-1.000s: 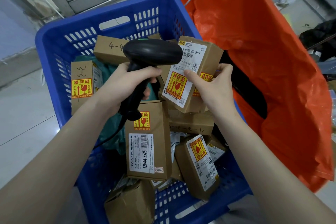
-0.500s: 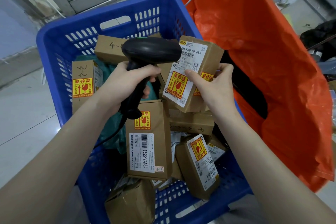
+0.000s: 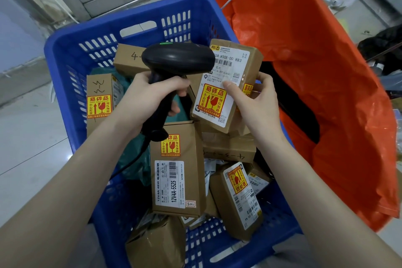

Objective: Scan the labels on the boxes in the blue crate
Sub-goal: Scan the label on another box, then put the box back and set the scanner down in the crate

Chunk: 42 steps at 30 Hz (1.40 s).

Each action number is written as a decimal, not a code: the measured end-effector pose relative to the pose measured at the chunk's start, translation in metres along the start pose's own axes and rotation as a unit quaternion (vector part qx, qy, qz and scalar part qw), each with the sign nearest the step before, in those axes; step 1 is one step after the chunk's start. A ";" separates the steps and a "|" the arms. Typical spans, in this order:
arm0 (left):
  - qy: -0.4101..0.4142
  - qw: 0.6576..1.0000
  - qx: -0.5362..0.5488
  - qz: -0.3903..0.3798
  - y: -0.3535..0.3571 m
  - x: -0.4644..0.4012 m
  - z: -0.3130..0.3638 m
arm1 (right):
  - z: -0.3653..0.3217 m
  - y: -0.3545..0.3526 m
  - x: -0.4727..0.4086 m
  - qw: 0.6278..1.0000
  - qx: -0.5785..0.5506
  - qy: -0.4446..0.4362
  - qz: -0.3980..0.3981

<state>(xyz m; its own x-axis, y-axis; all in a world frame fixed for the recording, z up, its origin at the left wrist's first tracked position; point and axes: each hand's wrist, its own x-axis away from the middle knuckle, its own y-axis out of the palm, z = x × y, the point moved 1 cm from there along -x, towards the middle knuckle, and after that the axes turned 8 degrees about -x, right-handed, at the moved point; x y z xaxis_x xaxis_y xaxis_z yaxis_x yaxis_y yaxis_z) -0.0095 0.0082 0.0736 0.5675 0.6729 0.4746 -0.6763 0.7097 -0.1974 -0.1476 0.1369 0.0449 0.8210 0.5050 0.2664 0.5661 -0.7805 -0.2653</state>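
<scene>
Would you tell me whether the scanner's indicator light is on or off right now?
On: a small green light glows on top of the scanner, held in the left hand.

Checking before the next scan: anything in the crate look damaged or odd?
One brown box at the near edge of the blue crate looks crumpled, its taped top dented. Other boxes lie jumbled, but intact.

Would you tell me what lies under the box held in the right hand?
Directly below the held box lies a brown box marked 4-3, beside the 12V4A-5525 box. Whatever sits deeper in the blue crate is covered by boxes and the right hand.
</scene>
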 end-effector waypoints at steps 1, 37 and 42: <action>0.000 1.000 0.001 0.003 -0.001 0.000 -0.001 | -0.001 0.000 0.001 1.000 0.014 -0.004 0.001; -0.025 0.980 0.027 0.196 -0.072 -0.004 -0.019 | -0.020 0.134 -0.022 0.827 0.447 -0.175 -0.293; -0.030 0.983 0.018 0.178 -0.070 -0.006 -0.021 | -0.014 0.131 -0.025 0.811 0.479 -0.188 -0.277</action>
<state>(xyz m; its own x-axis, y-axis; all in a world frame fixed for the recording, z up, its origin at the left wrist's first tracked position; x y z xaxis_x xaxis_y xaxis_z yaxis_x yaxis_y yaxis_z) 0.0443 -0.0412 0.0668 0.2640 0.8630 0.4307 -0.8435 0.4231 -0.3309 -0.0949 0.0169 0.0161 0.2829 0.8980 0.3369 0.5059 0.1587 -0.8479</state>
